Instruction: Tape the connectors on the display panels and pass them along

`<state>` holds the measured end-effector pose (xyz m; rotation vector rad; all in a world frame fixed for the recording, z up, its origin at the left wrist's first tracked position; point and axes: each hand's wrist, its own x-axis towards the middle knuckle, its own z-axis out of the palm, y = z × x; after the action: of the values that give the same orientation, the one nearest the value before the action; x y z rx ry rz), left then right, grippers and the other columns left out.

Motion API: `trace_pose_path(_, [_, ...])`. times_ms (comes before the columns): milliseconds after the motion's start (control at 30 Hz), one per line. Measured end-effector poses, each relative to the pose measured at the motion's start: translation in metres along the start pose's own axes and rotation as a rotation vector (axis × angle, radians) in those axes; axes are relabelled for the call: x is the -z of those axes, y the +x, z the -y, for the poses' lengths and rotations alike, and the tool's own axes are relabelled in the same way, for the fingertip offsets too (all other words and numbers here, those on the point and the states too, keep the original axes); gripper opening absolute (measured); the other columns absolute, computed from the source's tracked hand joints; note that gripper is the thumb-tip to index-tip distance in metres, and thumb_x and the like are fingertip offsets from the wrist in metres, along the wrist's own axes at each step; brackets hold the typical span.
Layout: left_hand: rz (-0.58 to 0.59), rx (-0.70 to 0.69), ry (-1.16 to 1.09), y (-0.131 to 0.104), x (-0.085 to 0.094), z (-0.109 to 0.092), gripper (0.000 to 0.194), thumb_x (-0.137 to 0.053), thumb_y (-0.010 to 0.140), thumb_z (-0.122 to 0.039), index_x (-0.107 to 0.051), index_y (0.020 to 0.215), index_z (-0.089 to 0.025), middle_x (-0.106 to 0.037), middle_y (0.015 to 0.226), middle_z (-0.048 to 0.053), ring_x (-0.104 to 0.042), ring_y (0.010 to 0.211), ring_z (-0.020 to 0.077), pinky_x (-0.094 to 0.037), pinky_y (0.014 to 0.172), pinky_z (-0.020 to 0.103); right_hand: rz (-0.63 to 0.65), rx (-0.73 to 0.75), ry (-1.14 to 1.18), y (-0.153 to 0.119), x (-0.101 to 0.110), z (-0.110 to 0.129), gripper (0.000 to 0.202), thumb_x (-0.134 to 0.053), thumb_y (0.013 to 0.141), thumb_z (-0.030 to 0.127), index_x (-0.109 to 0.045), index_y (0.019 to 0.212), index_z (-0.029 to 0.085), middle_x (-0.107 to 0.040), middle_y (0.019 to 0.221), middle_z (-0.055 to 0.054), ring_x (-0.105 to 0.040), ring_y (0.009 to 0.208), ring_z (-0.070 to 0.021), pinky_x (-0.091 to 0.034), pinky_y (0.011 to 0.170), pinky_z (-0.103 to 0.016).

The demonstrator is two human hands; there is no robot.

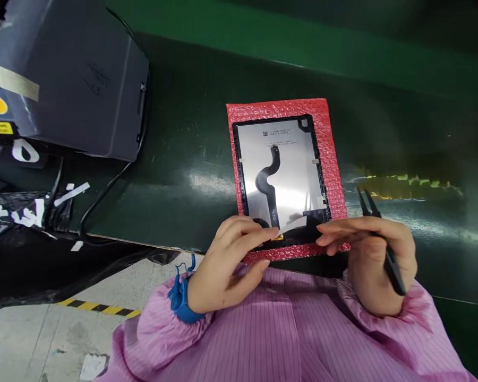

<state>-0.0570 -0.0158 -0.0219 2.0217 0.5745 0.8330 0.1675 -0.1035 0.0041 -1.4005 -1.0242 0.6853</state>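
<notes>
A tablet screen panel (292,185) lies back side up, its silver backing framed in black. A black flex cable (266,183) curves down it to a gold connector (278,237) at the lower edge. There my left hand (235,260) rests with fingers stretched out and thumb apart, the index fingertip touching the cable end. A pale strip (293,225) runs from that fingertip toward the right. My right hand (376,254) is closed around black tweezers (391,265), their tips pointing up and away from the panel. Its index fingertip is at the panel's lower right corner.
Red bubble wrap (333,175) lies under the panel on the dark green table (183,159). A large grey machine (83,79) with a cable stands at the left. Below it is a black bag (24,254) with white scraps. A blue wrist strap (185,302) circles my left wrist.
</notes>
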Motion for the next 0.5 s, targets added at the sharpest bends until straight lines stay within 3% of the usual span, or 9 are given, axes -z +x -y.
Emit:
trace_pose_path(33, [0.006, 0.019, -0.080, 0.001, 0.000, -0.003, 0.037, -0.058, 0.100, -0.018, -0.058, 0.137, -0.019, -0.066, 0.110, 0.008, -0.062, 0.107, 0.0215, -0.054, 0.097, 0.041, 0.076, 0.012, -0.003, 0.004, 0.000, 0.004, 0.009, -0.071, 0.099, 0.033, -0.068, 0.104, 0.026, -0.082, 0.102, -0.004, -0.079, 0.081, -0.0185, -0.065, 0.064, -0.030])
trace_pose_path(100, [0.067, 0.056, -0.222, 0.002, -0.003, -0.008, 0.034, -0.057, 0.100, -0.019, -0.061, 0.134, -0.021, -0.062, 0.101, 0.006, -0.060, 0.097, 0.0194, -0.055, 0.087, 0.035, 0.229, -0.021, 0.026, 0.012, -0.003, 0.013, 0.024, -0.085, 0.087, 0.022, -0.064, 0.096, 0.026, -0.081, 0.109, -0.003, -0.080, 0.091, -0.0197, -0.067, 0.076, -0.032])
trace_pose_path(167, [0.109, 0.074, -0.331, 0.003, -0.007, -0.011, 0.032, -0.056, 0.101, -0.019, -0.061, 0.133, -0.022, -0.061, 0.099, 0.005, -0.059, 0.093, 0.0187, -0.054, 0.084, 0.034, 0.333, -0.078, 0.093, 0.020, -0.008, 0.018, 0.034, -0.089, 0.082, 0.017, -0.057, 0.088, 0.026, -0.082, 0.100, 0.001, -0.080, 0.089, -0.0189, -0.067, 0.078, -0.031])
trace_pose_path(267, [0.081, 0.091, -0.357, 0.004, -0.012, -0.012, 0.040, -0.052, 0.103, -0.019, -0.054, 0.143, -0.024, -0.059, 0.097, 0.004, -0.060, 0.092, 0.0183, -0.055, 0.083, 0.033, 0.296, -0.119, 0.145, 0.033, -0.010, 0.022, 0.043, -0.088, 0.084, 0.021, -0.045, 0.079, 0.026, -0.079, 0.078, 0.005, -0.079, 0.076, -0.0188, -0.067, 0.075, -0.033])
trace_pose_path(333, [0.021, 0.086, -0.220, 0.006, -0.012, -0.011, 0.046, -0.051, 0.104, -0.018, -0.047, 0.150, -0.023, -0.061, 0.098, 0.004, -0.060, 0.091, 0.0182, -0.054, 0.083, 0.033, 0.151, -0.108, 0.120, 0.043, -0.007, 0.023, 0.048, -0.091, 0.081, 0.027, -0.042, 0.078, 0.028, -0.078, 0.075, 0.005, -0.077, 0.068, -0.0200, -0.066, 0.068, -0.035])
trace_pose_path(400, [-0.030, 0.040, 0.089, 0.009, -0.012, -0.009, 0.043, -0.051, 0.103, -0.016, -0.051, 0.147, -0.020, -0.064, 0.101, 0.005, -0.059, 0.097, 0.0208, -0.052, 0.088, 0.037, 0.037, -0.080, 0.070, 0.054, -0.002, 0.025, 0.050, -0.093, 0.077, 0.030, -0.044, 0.078, 0.029, -0.077, 0.073, 0.004, -0.076, 0.064, -0.0218, -0.065, 0.064, -0.036])
trace_pose_path(500, [-0.023, -0.002, 0.608, 0.014, -0.015, -0.003, 0.031, -0.056, 0.103, -0.023, -0.067, 0.131, -0.020, -0.066, 0.107, 0.010, -0.055, 0.106, 0.0289, -0.046, 0.092, 0.046, 0.066, -0.087, -0.016, 0.070, 0.001, 0.028, 0.049, -0.095, 0.073, 0.025, -0.047, 0.077, 0.028, -0.077, 0.073, 0.002, -0.078, 0.069, -0.0230, -0.065, 0.067, -0.035])
